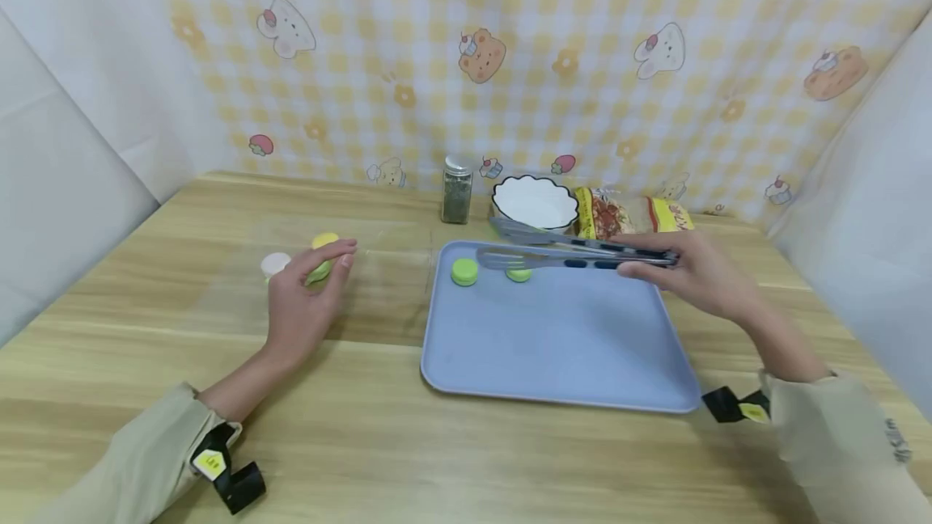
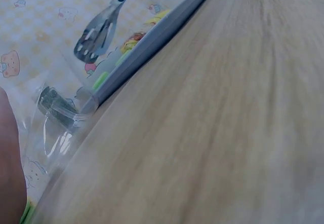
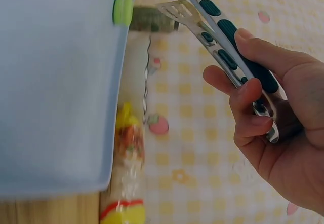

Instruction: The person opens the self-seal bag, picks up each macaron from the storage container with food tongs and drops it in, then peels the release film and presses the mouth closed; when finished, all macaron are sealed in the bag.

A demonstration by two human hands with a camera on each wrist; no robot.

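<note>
My right hand (image 1: 699, 273) grips metal tongs (image 1: 582, 262) with dark green inlays by the handle end. The slotted tong heads hang above the back of the blue tray (image 1: 561, 362), their arms apart with nothing between them. Two green macarons sit on the tray; one macaron (image 1: 464, 272) is in plain sight, the other macaron (image 1: 518, 274) partly behind the tongs. My left hand (image 1: 302, 297) is over a clear plastic container (image 1: 386, 289), thumb and fingers extended with a small gap at the tips. A green macaron (image 1: 319, 272) shows within that gap, beside a yellow macaron (image 1: 325, 240) and a pale pink macaron (image 1: 275, 264).
Behind the tray stand a glass spice jar (image 1: 456, 192), a white scalloped bowl (image 1: 535, 202) with a dark rim, and a yellow food packet (image 1: 626, 215). A patterned curtain (image 1: 510, 103) hangs at the back of the wooden table (image 1: 364, 443).
</note>
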